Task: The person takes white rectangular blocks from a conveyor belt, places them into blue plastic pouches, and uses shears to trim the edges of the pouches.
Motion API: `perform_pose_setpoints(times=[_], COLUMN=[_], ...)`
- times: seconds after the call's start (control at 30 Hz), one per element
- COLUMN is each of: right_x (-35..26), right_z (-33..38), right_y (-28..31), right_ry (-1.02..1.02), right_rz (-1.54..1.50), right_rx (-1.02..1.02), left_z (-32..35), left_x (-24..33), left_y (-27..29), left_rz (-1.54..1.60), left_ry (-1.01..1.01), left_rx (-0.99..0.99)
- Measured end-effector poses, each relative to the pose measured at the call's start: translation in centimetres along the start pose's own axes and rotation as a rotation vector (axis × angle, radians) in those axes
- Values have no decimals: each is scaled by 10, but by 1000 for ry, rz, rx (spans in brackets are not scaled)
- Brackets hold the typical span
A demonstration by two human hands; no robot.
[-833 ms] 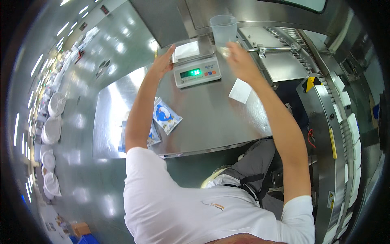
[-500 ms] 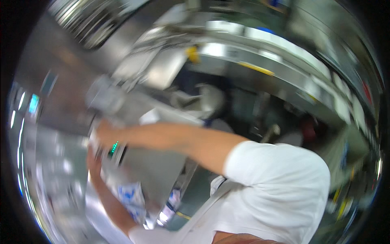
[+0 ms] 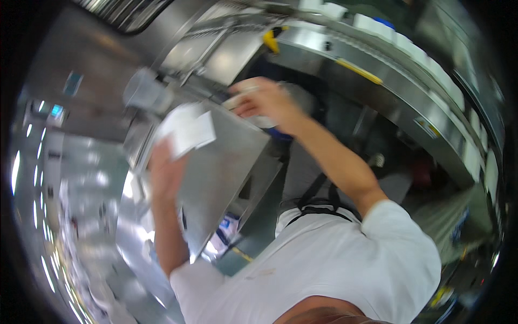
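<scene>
My left hand point(image 3: 166, 173), blurred by motion, is over the left part of the steel counter point(image 3: 208, 167). Its fingertips meet a white, flat, sheet-like thing point(image 3: 181, 127) and appear closed on its near edge. Just right of it shows a small white square card point(image 3: 205, 129), partly covered. My right hand point(image 3: 267, 102) is raised above the counter's far right corner, its fingers curled together. A small pale piece point(image 3: 234, 101) shows at those fingertips; its kind cannot be made out.
A translucent plastic container point(image 3: 144, 92) stands at the counter's back left. Steel equipment with a yellow handle point(image 3: 271, 40) lies beyond. A curved steel line with white containers point(image 3: 372, 27) runs along the far right. A pinkish-white package point(image 3: 224, 232) sits below the counter's near edge.
My hands were together at the far left, beside a device with green lights. They have parted: the right swung right, and the left now meets the white sheet. The view has shifted.
</scene>
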State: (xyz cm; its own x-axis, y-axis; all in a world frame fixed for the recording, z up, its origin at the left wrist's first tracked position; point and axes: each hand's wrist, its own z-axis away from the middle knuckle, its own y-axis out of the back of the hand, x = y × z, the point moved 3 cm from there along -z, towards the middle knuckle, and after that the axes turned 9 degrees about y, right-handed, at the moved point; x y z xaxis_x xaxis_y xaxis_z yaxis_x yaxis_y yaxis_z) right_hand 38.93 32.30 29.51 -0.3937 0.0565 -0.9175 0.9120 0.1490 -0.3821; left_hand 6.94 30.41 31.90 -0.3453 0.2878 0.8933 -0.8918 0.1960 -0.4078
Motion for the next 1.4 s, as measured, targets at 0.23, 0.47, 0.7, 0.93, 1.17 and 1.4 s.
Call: perform_pose_setpoints(times=[0.23, 0.47, 0.7, 0.93, 1.17, 1.4], right_x=[-95, -137, -128, -136, -111, -129], right_z=[162, 257, 305, 332, 385, 421], right_y=[110, 137, 168, 187, 272, 323], right_ry=[501, 701, 589, 392, 512, 618], right_rz=[272, 644, 101, 551, 418, 164], right_rx=[258, 534, 563, 860, 1179, 1408], left_z=[-56, -52, -30, -32, -35, -57], left_x=[-116, -174, -198, -227, -280, -320], left_y=[-236, -348, -409, -452, -540, -658], left_rz=[212, 332, 171, -330, -517, -495], left_ry=[416, 627, 596, 83, 3, -51], left_rx=[-460, -764, -896, -695, -920, -1167])
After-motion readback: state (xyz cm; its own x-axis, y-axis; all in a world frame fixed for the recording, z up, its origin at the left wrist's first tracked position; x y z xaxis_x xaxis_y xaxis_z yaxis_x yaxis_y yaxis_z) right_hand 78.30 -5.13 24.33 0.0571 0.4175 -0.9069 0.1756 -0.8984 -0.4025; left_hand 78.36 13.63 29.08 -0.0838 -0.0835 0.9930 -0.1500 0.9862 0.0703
